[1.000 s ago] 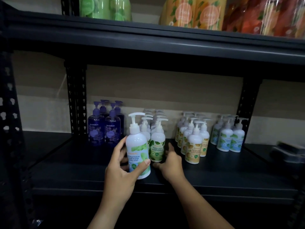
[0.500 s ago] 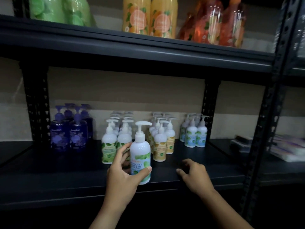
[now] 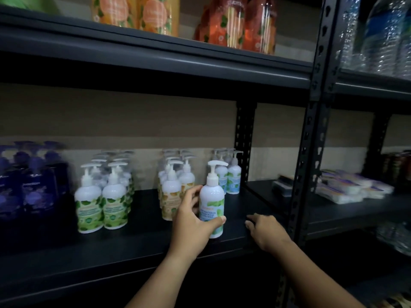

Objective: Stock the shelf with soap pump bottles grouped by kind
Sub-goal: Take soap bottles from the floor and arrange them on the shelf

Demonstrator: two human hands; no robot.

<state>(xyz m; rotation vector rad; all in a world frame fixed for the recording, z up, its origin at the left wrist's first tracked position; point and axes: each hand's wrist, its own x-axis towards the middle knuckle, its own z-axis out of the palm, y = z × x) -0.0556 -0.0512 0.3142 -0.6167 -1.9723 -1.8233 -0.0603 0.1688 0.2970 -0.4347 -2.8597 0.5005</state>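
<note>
Most bottles already stand in groups on the shelf (image 3: 133, 247), and the left hand (image 3: 191, 225) grips one last mint bottle (image 3: 211, 203) while the right hand (image 3: 265, 232) rests flat and loose.

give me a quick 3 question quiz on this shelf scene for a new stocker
1. True or false: the left hand grips a white pump bottle.
2. Which group stands just behind that bottle? A) purple bottles B) blue-label bottles C) water bottles
3. Fill in: the right hand rests on the front of the ____ and holds nothing.

Key: 1 true; 2 B; 3 shelf
</note>
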